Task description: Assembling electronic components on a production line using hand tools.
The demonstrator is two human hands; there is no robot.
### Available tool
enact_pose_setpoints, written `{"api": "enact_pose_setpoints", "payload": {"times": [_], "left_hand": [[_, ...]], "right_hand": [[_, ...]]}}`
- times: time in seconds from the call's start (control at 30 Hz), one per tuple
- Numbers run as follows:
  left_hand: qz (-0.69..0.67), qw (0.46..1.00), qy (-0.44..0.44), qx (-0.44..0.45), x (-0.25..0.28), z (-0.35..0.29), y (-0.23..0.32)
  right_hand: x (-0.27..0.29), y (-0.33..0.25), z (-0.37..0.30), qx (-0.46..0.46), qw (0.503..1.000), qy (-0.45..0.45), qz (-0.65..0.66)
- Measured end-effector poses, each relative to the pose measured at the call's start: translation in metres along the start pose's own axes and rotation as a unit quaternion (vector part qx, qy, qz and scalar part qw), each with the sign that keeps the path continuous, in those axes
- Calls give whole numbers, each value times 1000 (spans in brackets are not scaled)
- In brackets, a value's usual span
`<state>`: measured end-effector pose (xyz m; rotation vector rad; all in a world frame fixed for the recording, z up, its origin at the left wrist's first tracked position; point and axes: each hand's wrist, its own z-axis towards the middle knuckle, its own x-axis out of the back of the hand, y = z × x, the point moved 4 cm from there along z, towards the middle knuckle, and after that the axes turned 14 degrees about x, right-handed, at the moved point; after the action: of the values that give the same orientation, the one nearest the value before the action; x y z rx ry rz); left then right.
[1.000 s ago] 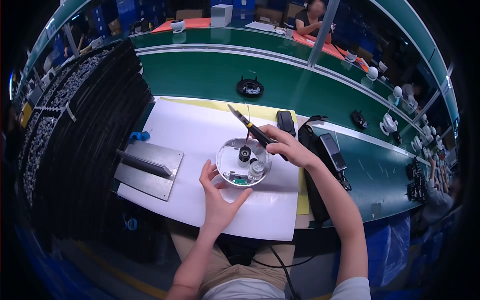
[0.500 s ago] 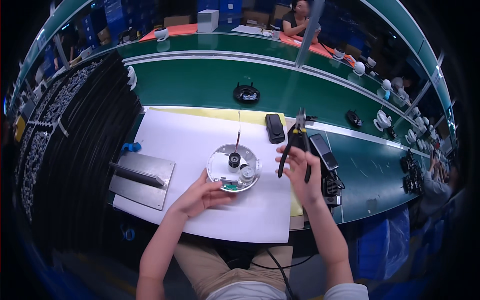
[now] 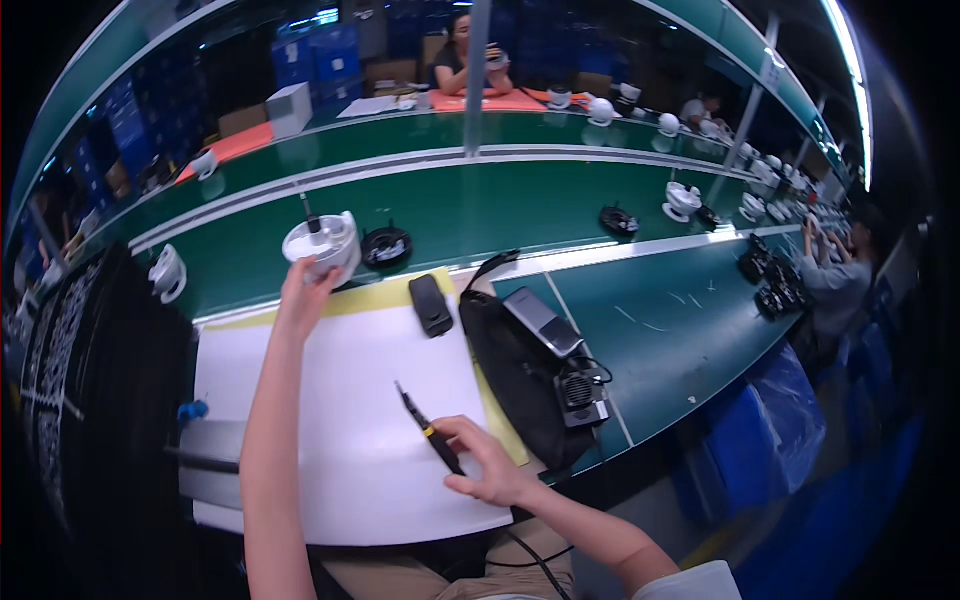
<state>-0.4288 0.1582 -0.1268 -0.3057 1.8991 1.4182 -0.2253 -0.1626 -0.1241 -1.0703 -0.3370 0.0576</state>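
My left hand (image 3: 311, 288) reaches far forward, its fingers closed on the near side of a round white camera housing (image 3: 335, 262). A dark lens and a thin upright wire stand up from the housing. It is at the green belt beyond the paper; whether it rests there I cannot tell. Just to its right is a black round base (image 3: 387, 246) with parts inside. Over the white paper (image 3: 350, 430), my right hand (image 3: 487, 462) is closed around cutting pliers (image 3: 432, 432) with black handles and a yellow band, jaws pointing away to the left.
A metal plate (image 3: 212, 450) with a raised bar lies at the paper's left, beside stacked black trays (image 3: 90, 390). Right of the paper are a black pouch (image 3: 500, 350), a grey handheld device (image 3: 541, 322) and a small black case (image 3: 431, 305). A person (image 3: 470, 72) sits across the belt.
My left hand has carried the housing from the paper forward to the belt. My right hand has brought the pliers lower over the paper. The view has turned to the right.
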Motion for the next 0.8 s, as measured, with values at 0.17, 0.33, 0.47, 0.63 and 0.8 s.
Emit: {"api": "enact_pose_setpoints", "payload": {"times": [0.17, 0.33, 0.47, 0.63, 0.8], "left_hand": [[17, 999, 36, -19, 51, 67, 14], [56, 997, 36, 34, 71, 81, 19], [179, 975, 115, 58, 68, 53, 24], [170, 957, 222, -79, -1, -34, 3], [234, 958, 157, -52, -42, -134, -55]], "right_hand": [[-8, 9, 3, -16, 1000, 5, 3], [-18, 18, 13, 33, 999, 35, 3], [-9, 19, 10, -20, 999, 26, -10], [6, 20, 0, -27, 993, 78, 84], [-7, -47, 56, 79, 985, 141, 65]]}}
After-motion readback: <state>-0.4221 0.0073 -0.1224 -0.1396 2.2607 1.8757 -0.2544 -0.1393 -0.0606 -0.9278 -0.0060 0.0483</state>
